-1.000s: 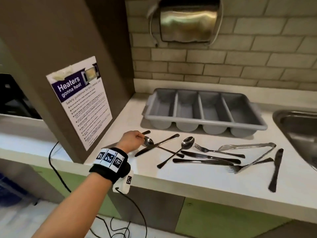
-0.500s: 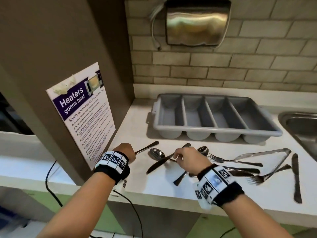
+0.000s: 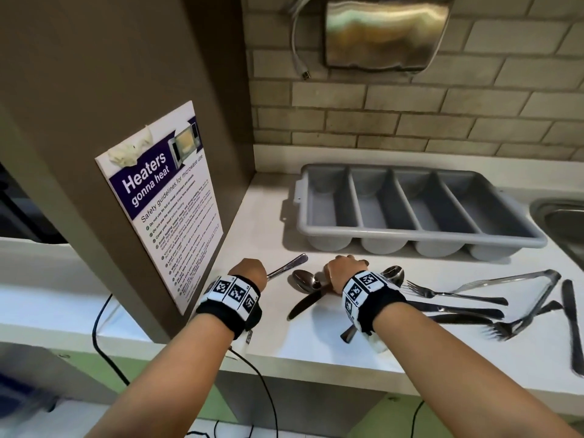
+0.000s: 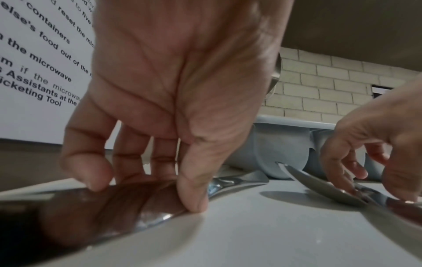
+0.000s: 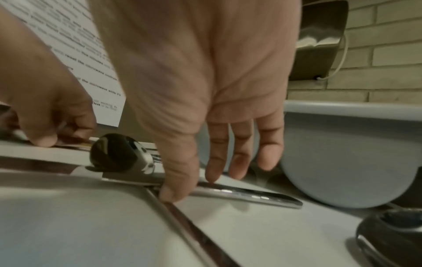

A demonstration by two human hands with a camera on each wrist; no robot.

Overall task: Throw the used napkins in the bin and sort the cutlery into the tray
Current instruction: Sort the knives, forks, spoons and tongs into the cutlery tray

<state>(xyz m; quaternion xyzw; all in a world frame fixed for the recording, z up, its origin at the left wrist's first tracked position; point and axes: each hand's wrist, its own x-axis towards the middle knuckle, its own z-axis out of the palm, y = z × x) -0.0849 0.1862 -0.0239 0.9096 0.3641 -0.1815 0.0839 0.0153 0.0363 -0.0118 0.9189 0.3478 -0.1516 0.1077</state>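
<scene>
Two hands low on the counter (image 3: 316, 349), both in front of the tray (image 3: 420, 237). Left hand (image 3: 249, 273) sits off the tray's front-left corner, fingers and thumb pinching a piece of cutlery (image 3: 289, 266) against the counter (left wrist view shows fingertips (image 4: 95, 182) on the metal, thumb on its near edge); only the handle end pokes out toward the tray, so which kind it is cannot be told. Right hand (image 3: 346, 270) is just in front of the tray's left compartments, thumb and index fingertip pinching the handle of a knife (image 3: 305, 303) that lies flat, blade pointing away from the tray. A spoon (image 3: 303, 279) lies bowl-up under that knife, between the two hands. Second spoon (image 3: 393, 275) just right of the right wrist. Further right, in front of the tray: a fork (image 3: 455, 294), tongs (image 3: 521, 281), more knives, another fork (image 3: 505, 328). Tray has four compartments, all bare. Sink (image 3: 562, 222) right of the tray. Poster (image 3: 164, 200) on the panel left of the tray.
</scene>
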